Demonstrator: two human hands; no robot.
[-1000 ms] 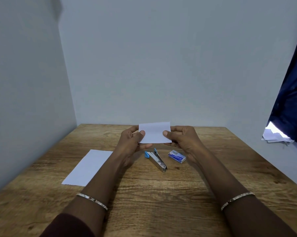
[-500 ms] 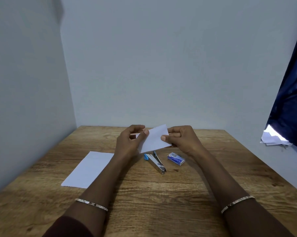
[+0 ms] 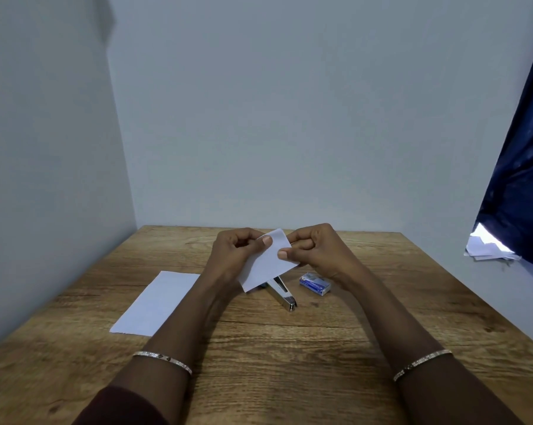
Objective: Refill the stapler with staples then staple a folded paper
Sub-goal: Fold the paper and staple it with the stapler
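**Both hands pinch the folded paper above the stapler**

Both hands meet over the middle of the wooden table (image 3: 289, 348), raised off its surface. The left hand (image 3: 233, 256) is closed on the upper left edge of the folded paper (image 3: 266, 265), thumb on the near face and curled fingers behind. The right hand (image 3: 317, 254) grips the paper's right edge the same way, its thumb tip pressed on the near face. Between them the paper hangs tilted, its upper corner rising between the two sets of knuckles and its lower left corner dipping towards the table.

Directly beneath the paper lies the stapler (image 3: 282, 294), its far end hidden behind the paper's lower edge and its metal near end pointing towards the person. Whether it is loaded cannot be told. Just under and beyond the right wrist sits the small blue box of staples (image 3: 315, 283), flat on the table, apart from the stapler.

Left of the left forearm a flat white sheet (image 3: 158, 303) lies on the wood; the forearm crosses over its right side. A thin bracelet (image 3: 162, 360) circles the left wrist and another circles the right.

Bare wood runs between the two forearms towards the person, and more lies beyond the hands up to the table's far edge at the wall. To the right of the right arm the table is open to its right edge. Past that edge, a dark blue curtain (image 3: 522, 179) hangs, with loose white papers (image 3: 488, 250) beneath it.
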